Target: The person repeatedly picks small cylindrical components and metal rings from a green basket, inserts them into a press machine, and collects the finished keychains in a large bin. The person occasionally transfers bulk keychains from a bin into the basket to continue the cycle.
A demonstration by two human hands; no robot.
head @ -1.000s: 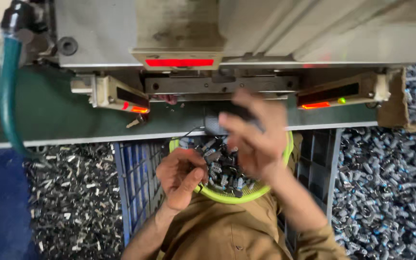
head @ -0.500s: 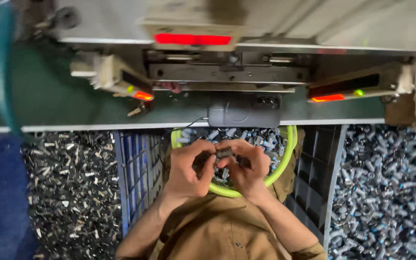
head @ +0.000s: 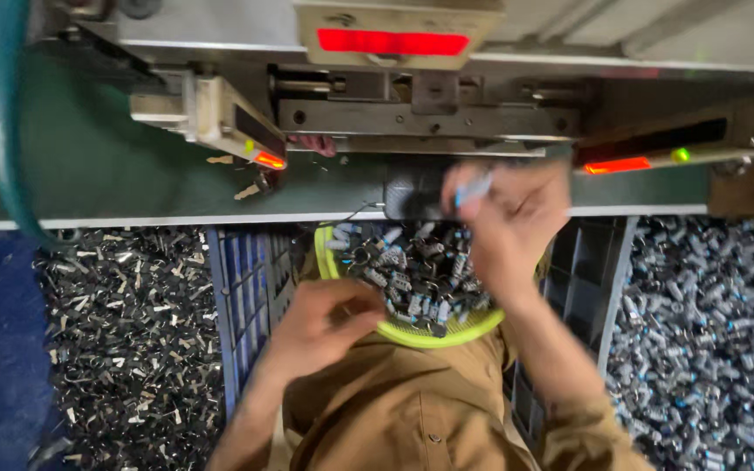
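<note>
A yellow-green round basket [head: 412, 334] rests on my lap, filled with several small grey metal parts with blue tips [head: 412, 275]. My right hand [head: 508, 218] is raised above the basket's far side toward the machine, pinching one small grey-blue part [head: 473, 187] in its fingertips; the hand is motion-blurred. My left hand [head: 320, 323] sits at the basket's near left rim, fingers curled; whether it holds a part I cannot tell.
A grey press machine [head: 429, 113] with red lights [head: 392, 42] stands on a green bench [head: 89, 166]. A blue crate [head: 242, 296] lies under the basket. Piles of metal parts [head: 709, 331] lie right, scrap pieces [head: 124, 331] left. A teal hose [head: 2, 122] hangs at left.
My hands were together over the basket; now my right hand has lifted toward the machine with a part, and my left hand has dropped back to the near left rim.
</note>
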